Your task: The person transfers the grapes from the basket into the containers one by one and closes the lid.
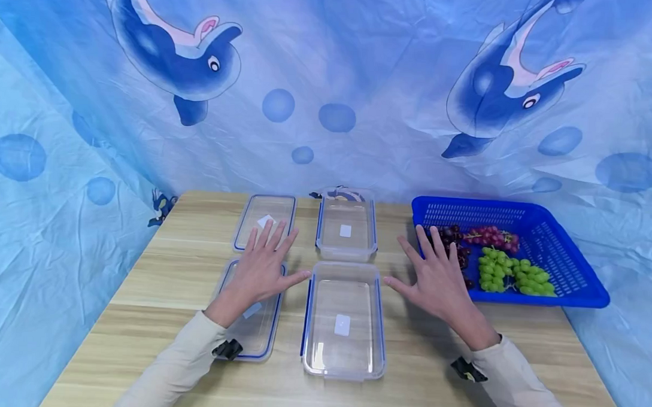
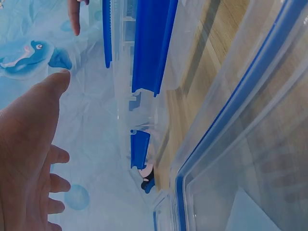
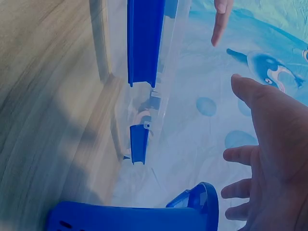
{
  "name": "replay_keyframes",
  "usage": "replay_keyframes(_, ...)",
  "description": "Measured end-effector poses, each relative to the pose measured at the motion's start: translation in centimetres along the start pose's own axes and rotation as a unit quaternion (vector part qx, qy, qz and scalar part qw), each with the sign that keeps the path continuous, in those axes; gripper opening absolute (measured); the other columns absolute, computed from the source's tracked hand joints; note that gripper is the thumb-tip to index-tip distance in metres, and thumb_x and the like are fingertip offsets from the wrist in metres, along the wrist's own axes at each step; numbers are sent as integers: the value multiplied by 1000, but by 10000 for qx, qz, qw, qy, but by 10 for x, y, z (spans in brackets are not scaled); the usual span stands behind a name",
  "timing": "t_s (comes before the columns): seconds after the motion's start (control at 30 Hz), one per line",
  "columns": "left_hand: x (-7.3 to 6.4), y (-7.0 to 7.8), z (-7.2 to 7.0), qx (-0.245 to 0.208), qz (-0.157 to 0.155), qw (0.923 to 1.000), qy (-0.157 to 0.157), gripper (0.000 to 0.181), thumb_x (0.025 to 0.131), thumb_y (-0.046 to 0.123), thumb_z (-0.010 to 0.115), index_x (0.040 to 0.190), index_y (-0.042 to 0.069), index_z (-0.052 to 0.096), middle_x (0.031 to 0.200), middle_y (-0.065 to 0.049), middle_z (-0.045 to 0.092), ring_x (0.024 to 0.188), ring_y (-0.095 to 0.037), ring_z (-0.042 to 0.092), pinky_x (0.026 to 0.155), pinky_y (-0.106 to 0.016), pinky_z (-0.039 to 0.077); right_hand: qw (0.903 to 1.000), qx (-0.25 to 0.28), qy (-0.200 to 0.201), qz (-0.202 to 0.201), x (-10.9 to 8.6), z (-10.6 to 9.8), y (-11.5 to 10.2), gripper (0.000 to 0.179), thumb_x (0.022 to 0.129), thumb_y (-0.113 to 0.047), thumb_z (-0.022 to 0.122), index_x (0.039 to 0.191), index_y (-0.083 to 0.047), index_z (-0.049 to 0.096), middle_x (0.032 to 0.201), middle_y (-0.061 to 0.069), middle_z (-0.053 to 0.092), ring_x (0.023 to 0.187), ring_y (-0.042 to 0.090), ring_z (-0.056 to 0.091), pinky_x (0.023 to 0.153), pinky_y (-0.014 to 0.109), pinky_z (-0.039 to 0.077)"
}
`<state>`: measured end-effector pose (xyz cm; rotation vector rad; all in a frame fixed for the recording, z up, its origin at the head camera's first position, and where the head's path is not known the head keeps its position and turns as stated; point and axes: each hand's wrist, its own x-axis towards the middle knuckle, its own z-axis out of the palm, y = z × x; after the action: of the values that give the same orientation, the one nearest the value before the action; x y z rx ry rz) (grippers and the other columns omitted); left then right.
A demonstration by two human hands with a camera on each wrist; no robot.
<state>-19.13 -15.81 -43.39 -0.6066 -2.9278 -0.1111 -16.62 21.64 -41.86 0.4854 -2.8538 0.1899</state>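
On the left, two lids are lying flat on the table (image 1: 156, 281), the rear lid (image 1: 273, 209) behind the front lid (image 1: 254, 333), both showing blue seals; they are probably resting off to the side so the boxes are standing uncovered. The left hand (image 1: 261, 270) is hovering over them, fingers straight and spread, gripping nothing.

In the middle, the rear box (image 1: 347, 213) and the front box (image 1: 349, 300) are standing upright in line, just apart, their blue clips (image 2: 154, 45) hanging down along the sides, likely so the tops are staying free.

Next, the right hand (image 1: 439, 282) is hovering between the front box and the basket (image 1: 580, 260), fingers splayed, grasping nothing; both hands seem to be framing the boxes evenly, neither pressing on anything.

On the far right, the basket is holding dark grapes (image 1: 464, 257) along its left side, partly hidden behind the right hand, red grapes (image 1: 492, 236) at the back and green grapes (image 1: 493, 272) in front. The bunches are lying by colour, presumably for easy telling apart.
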Motion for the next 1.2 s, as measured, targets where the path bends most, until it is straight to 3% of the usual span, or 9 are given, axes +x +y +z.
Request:
replay_keyframes(0.17,1,-2,-4,-287,73,9996,-37,98,93,78,46,165,19,17,171,-14,10,157,-38,2,128,-60,6,9998,128,-163,60,2,-5,2,95,86,-77,59,160,-21,38,169,20,16,156,44,6,115,80,15)
replay_keyframes(0.33,14,-6,-8,-894,189,9958,-36,94,96,71,49,165,15,20,170,-16,14,157,-38,8,128,-57,10,9992,302,-219,129,4,-17,12,94,88,-76,58,161,-21,35,169,21,16,156,44,5,116,78,15)
replay_keyframes(0.63,47,-15,-7,-2056,337,9780,-140,94,96,71,51,164,15,20,170,-14,16,156,-36,16,125,-59,21,9990,401,-143,140,4,-41,43,91,91,-67,63,160,-14,36,166,27,20,154,48,10,120,71,19)
replay_keyframes(0.8,63,-17,2,-2480,282,9682,-185,90,95,61,61,164,18,23,170,-9,20,155,-36,21,124,-60,24,9985,508,21,208,1,-52,67,89,92,-64,65,158,-12,39,165,27,24,154,46,15,115,73,27)
replay_keyframes(0.97,78,-19,19,-2838,366,9579,-226,85,97,56,63,162,12,29,169,-11,23,153,-38,25,124,-59,25,9974,657,247,143,-4,-62,95,82,92,-55,70,155,-9,44,162,27,32,146,51,29,104,78,34)
replay_keyframes(1.2,90,-21,38,-3345,380,9412,-295,83,95,57,66,159,14,36,167,-13,28,151,-38,29,122,-59,28,9949,906,275,334,-12,-70,141,75,94,-46,71,153,-7,47,157,27,39,137,57,37,102,79,33)
